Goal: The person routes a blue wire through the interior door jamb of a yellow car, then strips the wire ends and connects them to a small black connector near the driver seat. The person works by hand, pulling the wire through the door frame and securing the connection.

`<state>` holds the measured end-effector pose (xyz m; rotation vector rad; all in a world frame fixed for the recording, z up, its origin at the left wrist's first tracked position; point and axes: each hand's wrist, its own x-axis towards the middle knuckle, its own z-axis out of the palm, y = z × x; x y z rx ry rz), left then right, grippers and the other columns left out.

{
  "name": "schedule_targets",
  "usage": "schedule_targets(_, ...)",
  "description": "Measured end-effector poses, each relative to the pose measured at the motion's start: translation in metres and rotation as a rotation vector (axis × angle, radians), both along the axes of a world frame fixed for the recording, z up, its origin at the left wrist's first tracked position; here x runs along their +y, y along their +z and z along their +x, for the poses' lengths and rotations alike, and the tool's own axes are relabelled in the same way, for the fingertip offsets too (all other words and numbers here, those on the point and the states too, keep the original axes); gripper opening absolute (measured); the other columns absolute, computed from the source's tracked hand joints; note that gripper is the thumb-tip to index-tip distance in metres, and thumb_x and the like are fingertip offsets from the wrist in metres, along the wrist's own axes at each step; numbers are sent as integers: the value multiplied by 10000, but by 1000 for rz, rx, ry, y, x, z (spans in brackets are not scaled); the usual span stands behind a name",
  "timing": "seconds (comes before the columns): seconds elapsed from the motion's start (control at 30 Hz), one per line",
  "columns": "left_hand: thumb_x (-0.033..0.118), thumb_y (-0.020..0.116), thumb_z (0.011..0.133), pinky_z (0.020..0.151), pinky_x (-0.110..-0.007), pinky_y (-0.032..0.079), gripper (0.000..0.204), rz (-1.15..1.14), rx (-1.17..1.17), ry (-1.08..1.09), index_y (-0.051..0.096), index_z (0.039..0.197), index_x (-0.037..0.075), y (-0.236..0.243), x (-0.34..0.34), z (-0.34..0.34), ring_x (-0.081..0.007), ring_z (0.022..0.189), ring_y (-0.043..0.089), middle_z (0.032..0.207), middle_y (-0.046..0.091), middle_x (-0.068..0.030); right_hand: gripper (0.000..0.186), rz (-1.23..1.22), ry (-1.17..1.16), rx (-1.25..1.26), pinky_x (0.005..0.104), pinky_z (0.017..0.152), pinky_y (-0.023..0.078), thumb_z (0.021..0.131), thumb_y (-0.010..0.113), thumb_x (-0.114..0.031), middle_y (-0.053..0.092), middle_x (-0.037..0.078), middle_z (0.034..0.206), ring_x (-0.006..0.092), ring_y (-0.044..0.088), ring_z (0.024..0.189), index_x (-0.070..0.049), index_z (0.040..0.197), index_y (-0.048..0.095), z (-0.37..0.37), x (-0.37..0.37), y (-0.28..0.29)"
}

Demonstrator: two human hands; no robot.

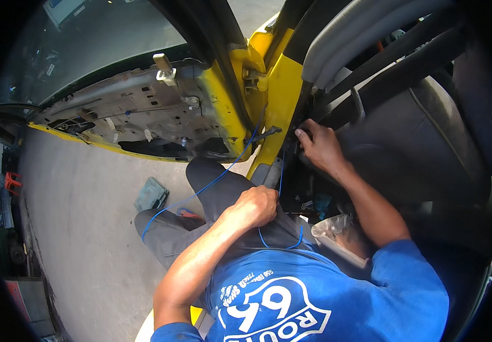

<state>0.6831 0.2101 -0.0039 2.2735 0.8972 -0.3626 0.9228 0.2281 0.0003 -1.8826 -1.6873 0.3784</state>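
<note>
The left hand [255, 206] grips a blue wire [211, 183]; the right hand [319, 147] reaches behind the yellow door pillar [283, 97] beside the stripped door [137, 111]

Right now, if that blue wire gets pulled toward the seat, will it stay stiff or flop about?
Probably floppy: the blue wire sags in loose curves from the yellow door pillar past the left hand. It looks thin, so likely light. It may snag, since it loops over the knee beside the right hand.

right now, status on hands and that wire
Left hand fisted on thin blue wire. Right hand pressed into dark gap by yellow door pillar. Nothing blocking.
</note>
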Motion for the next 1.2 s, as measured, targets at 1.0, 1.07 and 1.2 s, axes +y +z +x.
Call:
schedule_targets(1.0,209,787,947,647,-310,626,271,-311,-821,1034,748,965,-58,124,-137,-245,-256,729,795,878,768,-185,270,-677,338,-98,410,809,568,879,783,-153,718,122,891,225,690,869,-46,1121,730,107,-10,-452)
schedule_targets(1.07,235,790,951,665,-330,637,319,-256,-907,1019,747,966,-82,133,-123,-234,-289,757,804,867,773,-216,198,-694,283,25,400,771,565,894,755,-122,714,147,898,214,689,847,-28,1062,713,111,-17,-422)
schedule_targets(1.2,208,842,873,576,-297,546,272,62,-770,817,777,951,-44,130,-78,-203,-211,640,726,754,746,-149,119,-698,457,-5,473,746,564,898,688,-70,712,235,920,407,700,848,-21,1006,677,105,-20,-316)
